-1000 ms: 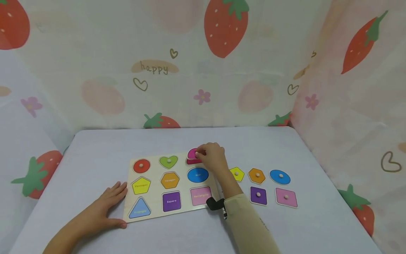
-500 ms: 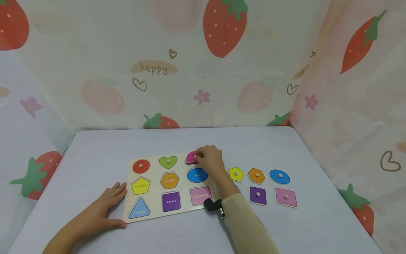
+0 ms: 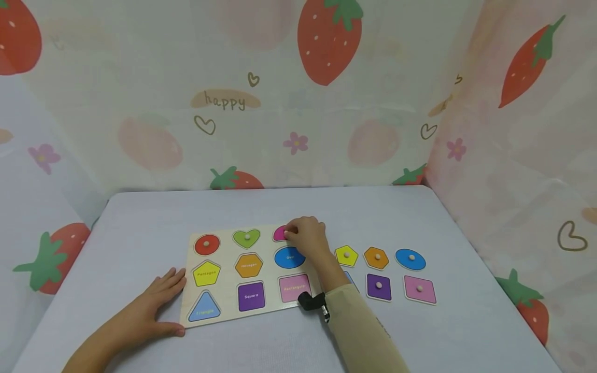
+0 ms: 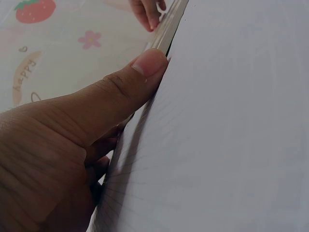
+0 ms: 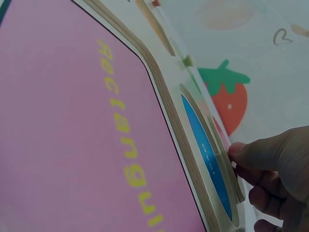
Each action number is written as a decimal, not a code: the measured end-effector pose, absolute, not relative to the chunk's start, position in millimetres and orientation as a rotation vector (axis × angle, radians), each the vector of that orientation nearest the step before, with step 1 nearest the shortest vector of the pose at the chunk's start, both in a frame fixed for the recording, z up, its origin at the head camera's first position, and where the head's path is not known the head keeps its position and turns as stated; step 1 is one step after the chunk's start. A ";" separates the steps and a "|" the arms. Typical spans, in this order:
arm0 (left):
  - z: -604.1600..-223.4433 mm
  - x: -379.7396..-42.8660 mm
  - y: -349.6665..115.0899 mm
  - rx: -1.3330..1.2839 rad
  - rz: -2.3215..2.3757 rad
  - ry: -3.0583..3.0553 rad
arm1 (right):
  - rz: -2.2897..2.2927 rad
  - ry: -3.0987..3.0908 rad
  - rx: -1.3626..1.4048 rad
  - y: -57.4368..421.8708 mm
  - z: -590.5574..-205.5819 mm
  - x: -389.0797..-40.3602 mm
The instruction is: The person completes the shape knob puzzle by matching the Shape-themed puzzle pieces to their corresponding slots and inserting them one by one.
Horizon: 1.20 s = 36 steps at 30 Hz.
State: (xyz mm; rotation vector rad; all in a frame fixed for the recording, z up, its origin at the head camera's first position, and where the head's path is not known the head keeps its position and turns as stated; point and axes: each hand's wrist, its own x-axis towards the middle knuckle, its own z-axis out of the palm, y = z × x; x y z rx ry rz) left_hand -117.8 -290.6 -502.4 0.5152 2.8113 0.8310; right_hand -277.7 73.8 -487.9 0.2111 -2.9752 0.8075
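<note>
A wooden shape puzzle board (image 3: 228, 304) lies flat on the table. My right hand (image 3: 309, 239) is over its far right corner, thumb and finger pinching the knob of the magenta semicircle piece (image 3: 279, 234). That piece appears level in its recess, though the fingers cover its right part. Along the board's left edge rests my left hand (image 3: 156, 303), fingers spread and straight, thumb touching the near corner. Up close, the left wrist view has the left thumb (image 4: 120, 87) against the board's edge. A red circle piece (image 3: 207, 244) and a green heart piece (image 3: 246, 238) sit in the top row.
Right of the board lie loose knobbed pieces: a yellow pentagon (image 3: 346, 255), an orange hexagon (image 3: 375, 258), a blue oval (image 3: 410, 259), a purple square (image 3: 379, 287) and a pink rectangle (image 3: 420, 289). A blue triangle piece (image 3: 351, 278) is partly behind the right forearm. Strawberry-print cloth (image 3: 298, 103) surrounds the table.
The magenta semicircle has moved down and slightly left from overlapping its recess into it, with my right hand still pinching its knob. My left hand has stayed put.
</note>
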 end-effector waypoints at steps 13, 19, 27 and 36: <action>-501.0 -119.7 -288.7 0.482 0.844 2.798 | 0.767 -2.954 0.248 77.2 -492.3 -282.5; -500.5 -118.9 -288.1 0.498 0.845 2.805 | 0.750 -2.946 0.255 76.9 -492.1 -282.5; -500.5 -119.2 -288.0 0.465 0.865 2.782 | 0.714 -2.939 0.273 76.9 -493.1 -283.6; -502.3 -117.3 -289.2 0.467 0.839 2.790 | 0.738 -2.965 0.278 75.2 -494.9 -280.4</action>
